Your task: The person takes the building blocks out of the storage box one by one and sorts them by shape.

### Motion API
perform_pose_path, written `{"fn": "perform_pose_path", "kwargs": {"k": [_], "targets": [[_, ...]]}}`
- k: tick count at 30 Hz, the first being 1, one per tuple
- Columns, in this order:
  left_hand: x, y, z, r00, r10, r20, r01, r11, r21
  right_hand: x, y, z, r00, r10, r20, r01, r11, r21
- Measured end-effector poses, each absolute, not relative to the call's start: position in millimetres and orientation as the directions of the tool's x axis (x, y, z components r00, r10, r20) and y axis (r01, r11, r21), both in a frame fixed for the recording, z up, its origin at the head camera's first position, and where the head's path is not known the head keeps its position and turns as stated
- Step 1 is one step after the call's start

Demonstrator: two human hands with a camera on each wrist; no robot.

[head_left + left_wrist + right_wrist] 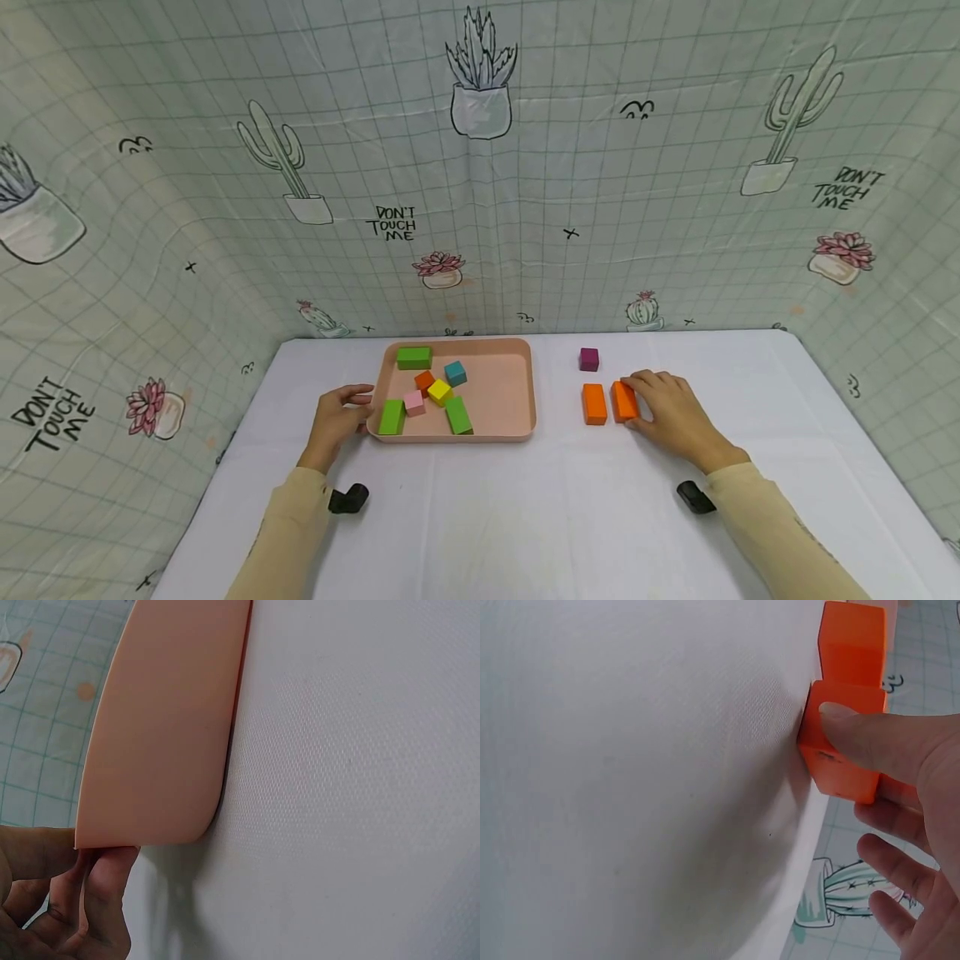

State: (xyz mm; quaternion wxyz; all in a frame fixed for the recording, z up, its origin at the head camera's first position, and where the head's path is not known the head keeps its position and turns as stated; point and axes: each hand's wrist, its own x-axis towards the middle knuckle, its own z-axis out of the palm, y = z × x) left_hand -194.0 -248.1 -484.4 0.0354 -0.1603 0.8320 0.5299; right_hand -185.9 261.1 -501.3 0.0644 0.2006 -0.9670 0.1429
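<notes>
On the white table, a shallow pink tray (498,392) holds several blocks. My left hand (341,421) is at the tray's left side; in the left wrist view its fingers (109,881) grip the tray's end (157,750) at the rim. Over on the right, my right hand (671,417) pinches an orange rectangular block (624,402), its thumb (862,735) lying on the near face of that block (844,776). A second orange block (594,404) stands just left of it, and a purple cube (588,359) lies behind.
Inside the tray are green blocks (414,358), a blue cube (455,373), a yellow cube (439,392), an orange-red cube (424,382) and a pink cube (414,403). A patterned cloth (525,183) hangs around the table's back and sides.
</notes>
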Motion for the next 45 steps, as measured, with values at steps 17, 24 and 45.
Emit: {"fn": "perform_pose_path", "kwargs": {"k": [17, 24, 45], "targets": [[-195, -250, -486, -0.944, -0.237, -0.230, -0.310, 0.394, 0.865, -185, 259, -497, -0.910, -0.384, 0.156, -0.412, 0.874, -0.256], [-196, -249, -486, -0.944, -0.238, -0.227, -0.307, 0.386, 0.870, -190, 239, -484, -0.868, -0.420, 0.263, -0.485, 0.831, -0.271], [-192, -246, -482, -0.946, -0.236, -0.224, -0.302, 0.381, 0.874, -204, 123, -482, -0.742, -0.603, 0.293, -0.668, 0.700, -0.252]]}}
